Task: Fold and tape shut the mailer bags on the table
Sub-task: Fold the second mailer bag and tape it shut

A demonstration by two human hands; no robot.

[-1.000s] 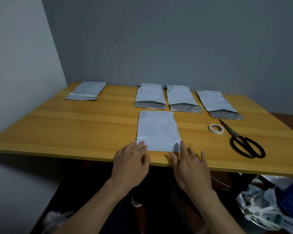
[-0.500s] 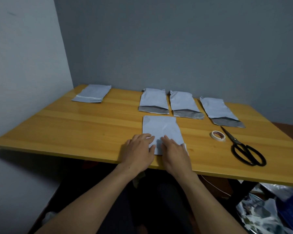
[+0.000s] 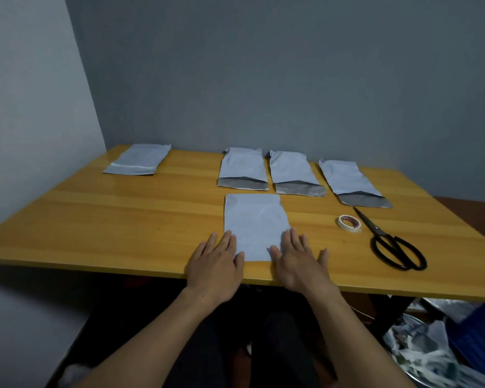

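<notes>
The near bag (image 3: pixel 254 219) lies flat on the table (image 3: pixel 118 219), pale face up, close to the front edge and a little right of the middle. Both hands rest palm down on its near end, fingers straight and slightly spread, gripping nothing. The left hand (image 3: pixel 216 267) covers the near left corner, with its outer fingers on the wood. The right hand (image 3: pixel 300 264) covers the near right corner, its little finger out over the table. A bare strip of bag shows between the thumbs. Behind lie three bags side by side, each with a dark grey flap open toward the person: the first bag (image 3: pixel 242 169), the second bag (image 3: pixel 290 170) and the third bag (image 3: pixel 347 177). The tape roll (image 3: pixel 349 223) lies flat to the right of the near bag, apart from it. The scissors (image 3: pixel 389 245) lie just beside the roll, blades together, tip close to the third bag. Near the far left corner the taped bag (image 3: pixel 139 161) lies alone, a pale strip across its near end.
</notes>
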